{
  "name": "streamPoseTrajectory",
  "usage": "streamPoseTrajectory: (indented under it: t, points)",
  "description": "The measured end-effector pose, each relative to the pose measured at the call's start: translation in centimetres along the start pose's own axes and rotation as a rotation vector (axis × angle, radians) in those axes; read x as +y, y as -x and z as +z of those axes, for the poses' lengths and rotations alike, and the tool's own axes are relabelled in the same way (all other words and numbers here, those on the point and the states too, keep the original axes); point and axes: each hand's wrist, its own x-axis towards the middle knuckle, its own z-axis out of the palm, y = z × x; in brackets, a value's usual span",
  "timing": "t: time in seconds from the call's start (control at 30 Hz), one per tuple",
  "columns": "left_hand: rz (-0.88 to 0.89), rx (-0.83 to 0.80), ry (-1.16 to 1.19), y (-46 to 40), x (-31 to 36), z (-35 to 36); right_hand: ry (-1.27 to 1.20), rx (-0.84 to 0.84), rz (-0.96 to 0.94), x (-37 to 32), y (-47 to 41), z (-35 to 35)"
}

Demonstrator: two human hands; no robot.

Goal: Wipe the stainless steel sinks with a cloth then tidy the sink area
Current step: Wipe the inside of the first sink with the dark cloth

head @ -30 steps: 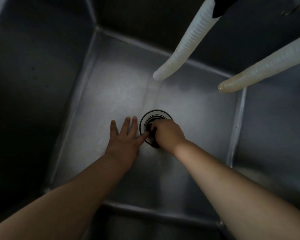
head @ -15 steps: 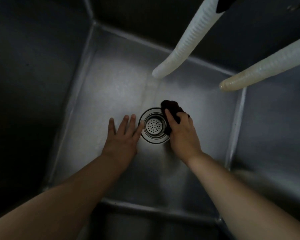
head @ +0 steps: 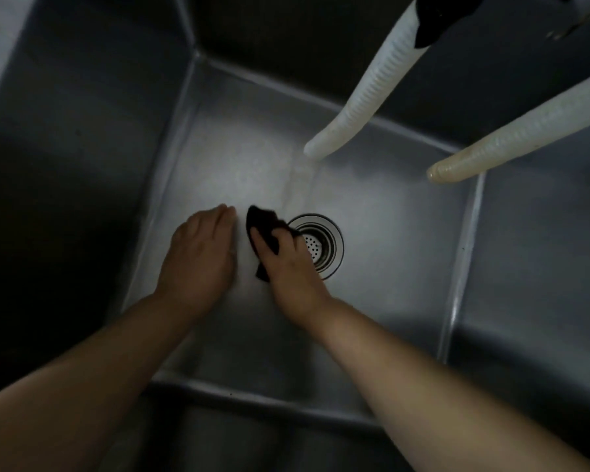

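1. Both hands reach down to the floor of a deep stainless steel sink (head: pixel 389 233), seen from above in dim light.
2. The right hand (head: pixel 286 267) grips a dark cloth (head: pixel 263 229) — fingers curled over it — pressing it on the sink floor just left of the round drain strainer (head: pixel 321 245).
3. The left hand (head: pixel 200 257) rests flat beside the cloth, fingers straight and held together, holding nothing.
4. Two pale ribbed hoses hang over the basin — a white hose (head: pixel 365 97) and a cream hose (head: pixel 525 131); water runs from the white one towards the drain.
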Motion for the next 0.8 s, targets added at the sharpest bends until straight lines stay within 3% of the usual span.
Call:
streamPoseTrajectory:
  t: [0.23, 0.43, 0.63, 0.8]
  points:
    - [0.004, -0.042, -0.057, 0.4, -1.4, -0.4, 0.147, 0.094, 0.179, 5.8, -6.8, -4.1]
    - [-0.012, -0.092, -0.066, 1.6, -1.6, 0.7, 0.189, 0.049, 0.388, 10.7, -2.0, -5.6]
    - [-0.075, -0.158, -0.125, 2.1, -2.0, 0.1, 0.158, 0.053, 0.419, 8.2, 6.5, -2.1]
    - [-0.071, -0.125, -0.127, 2.2, -2.2, -1.5, 0.038, 0.150, 0.368, 3.5, 7.2, -0.1]
